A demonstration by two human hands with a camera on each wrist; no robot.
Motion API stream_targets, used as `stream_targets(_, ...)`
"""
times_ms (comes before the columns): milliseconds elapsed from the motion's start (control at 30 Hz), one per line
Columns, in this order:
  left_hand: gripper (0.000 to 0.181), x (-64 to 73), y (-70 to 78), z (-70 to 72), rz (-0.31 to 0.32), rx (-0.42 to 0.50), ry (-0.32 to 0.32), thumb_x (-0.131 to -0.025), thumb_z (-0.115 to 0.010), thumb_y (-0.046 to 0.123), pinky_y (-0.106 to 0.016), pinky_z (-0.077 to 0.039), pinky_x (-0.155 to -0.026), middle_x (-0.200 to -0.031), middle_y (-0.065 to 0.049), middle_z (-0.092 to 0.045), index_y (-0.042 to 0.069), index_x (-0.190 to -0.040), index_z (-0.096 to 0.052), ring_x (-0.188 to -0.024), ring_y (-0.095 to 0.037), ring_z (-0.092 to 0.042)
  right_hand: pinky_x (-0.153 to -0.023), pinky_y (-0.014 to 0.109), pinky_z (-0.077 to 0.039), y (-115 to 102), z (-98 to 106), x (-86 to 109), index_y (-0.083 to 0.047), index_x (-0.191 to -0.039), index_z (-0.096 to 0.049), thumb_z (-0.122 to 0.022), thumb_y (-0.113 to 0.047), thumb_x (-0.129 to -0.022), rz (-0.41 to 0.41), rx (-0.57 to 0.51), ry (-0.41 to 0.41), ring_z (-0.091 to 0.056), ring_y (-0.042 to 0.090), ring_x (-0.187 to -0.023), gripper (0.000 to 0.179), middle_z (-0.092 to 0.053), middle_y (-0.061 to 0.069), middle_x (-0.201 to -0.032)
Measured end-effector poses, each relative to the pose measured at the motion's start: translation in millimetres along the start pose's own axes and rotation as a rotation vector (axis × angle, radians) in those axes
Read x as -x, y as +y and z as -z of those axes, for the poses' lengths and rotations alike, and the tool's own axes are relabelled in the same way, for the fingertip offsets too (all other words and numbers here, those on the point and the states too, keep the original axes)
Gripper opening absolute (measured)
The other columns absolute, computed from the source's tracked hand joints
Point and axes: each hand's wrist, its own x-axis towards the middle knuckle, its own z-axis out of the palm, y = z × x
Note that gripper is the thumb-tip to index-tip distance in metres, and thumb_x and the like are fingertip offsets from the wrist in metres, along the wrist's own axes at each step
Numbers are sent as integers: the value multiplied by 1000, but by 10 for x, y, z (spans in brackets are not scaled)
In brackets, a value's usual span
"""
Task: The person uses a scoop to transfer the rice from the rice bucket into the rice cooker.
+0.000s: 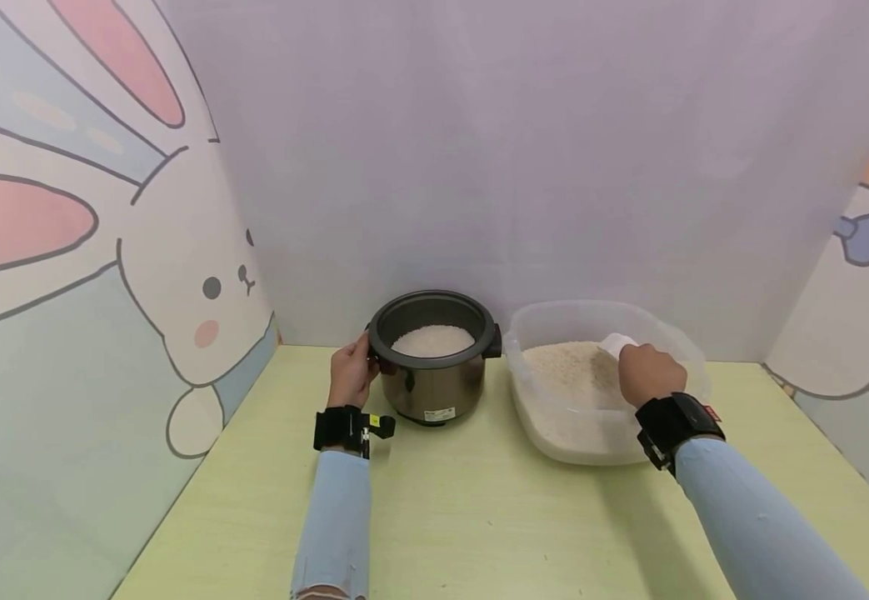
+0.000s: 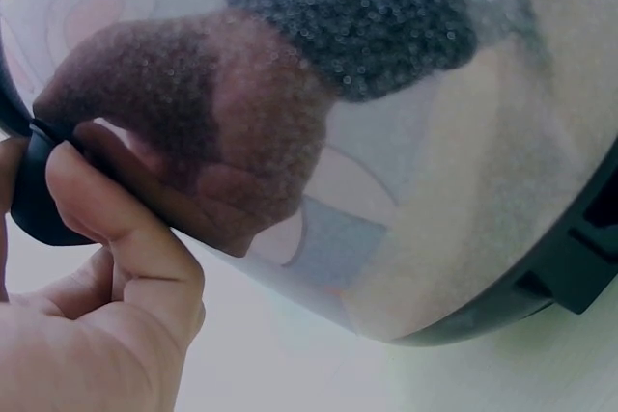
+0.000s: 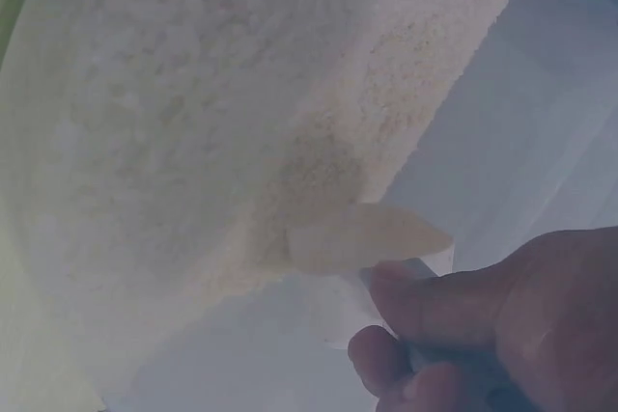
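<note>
A brown rice cooker [image 1: 449, 386] with a dark rim stands lidless on the table, white rice [image 1: 432, 340] in its pot. My left hand [image 1: 350, 373] holds the black side handle [image 2: 43, 195] of the cooker, thumb and fingers bent round it. To the right is a translucent plastic tub [image 1: 591, 312] with a bed of rice [image 1: 565, 367]. Over its right part, my right hand [image 1: 651, 375] grips a white scoop [image 3: 362, 238] by the handle. The scoop's front end meets the rice, and the fingers hide much of its handle.
A pale green table [image 1: 464, 517] carries both vessels, with a plain light curtain [image 1: 479, 167] behind them. Panels with a cartoon rabbit [image 1: 187, 275] border the left side, and another printed panel [image 1: 854, 333] borders the right.
</note>
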Motion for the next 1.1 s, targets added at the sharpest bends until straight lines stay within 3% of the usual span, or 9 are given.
stream_targets(133,34,-6,-2,3,8,-11,2,-102,-66,33,-21,-48,-58,-78,-3,-57,6,-82,-68,-59,-10,-53,-49,42,-40,7,3,7,6,-85,-58,-47,8,-99,22,-15,-58,-54,32,-54,18,-55,18,-67)
stream_targets(400,33,8,-11,7,8,-9,-1,-102,-66,33,-22,-48,-58,-77,-2,-57,6,-84,-69,-58,-10,-53,-56,40,-39,-5,3,31,8,-92,-60,-48,10,-98,141,-13,-147,-50,27,-61,13,-56,17,-75)
stream_targets(633,34,9,8,-5,-5,-9,-3,-102,-67,33,-21,-47,-58,-75,-2,-56,6,-81,-68,-53,-8,-47,-61,42,-38,-14,62,27,11,-102,-61,-47,11,-98,142,-48,-211,-53,28,-65,15,-60,21,-83)
stream_targets(833,34,1,3,-16,2,-2,1,-102,-66,32,-21,-47,-58,-76,-2,-55,7,-79,-68,-58,-9,-50,-66,44,-40,7,47,-29,8,-99,-63,-43,10,-95,143,-78,-280,-52,28,-70,21,-61,21,-86)
stream_targets(1100,35,1,9,-18,11,9,9,-102,-67,33,-20,-47,-57,-76,-1,-54,8,-76,-67,-59,-9,-51,-67,43,-37,40,-1,-81,5,-97,-64,-46,6,-96,194,-125,-287,-48,24,-69,19,-59,14,-82)
